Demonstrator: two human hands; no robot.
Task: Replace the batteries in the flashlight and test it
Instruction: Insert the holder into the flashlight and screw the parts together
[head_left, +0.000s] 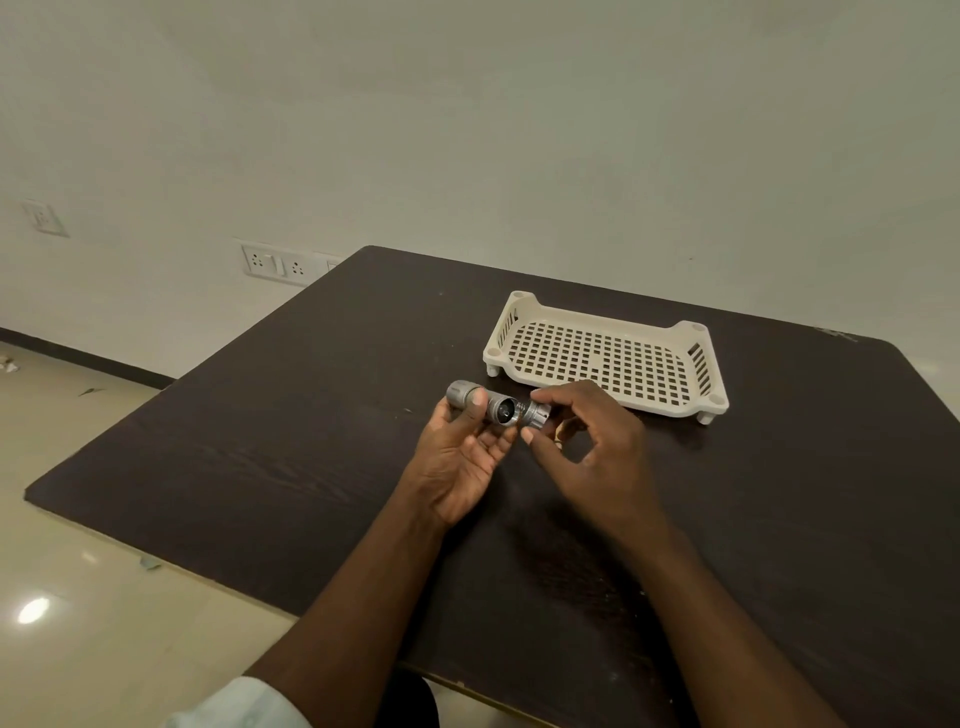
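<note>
A short silver flashlight body (498, 410) lies across the fingers of my left hand (457, 457), with the thumb pressed on top of it. Its open end faces right and looks dark inside. My right hand (592, 452) pinches the silver tail cap (537, 414) between thumb and forefinger, right at that open end. A small spring shows between cap and body. Both hands hover just above the dark table (260, 467). No loose batteries are in view.
A cream perforated plastic tray (608, 353) stands on short legs on the table behind my hands, with nothing in it. A wall with power sockets (272, 264) is at the left rear. Tiled floor lies to the left of the table.
</note>
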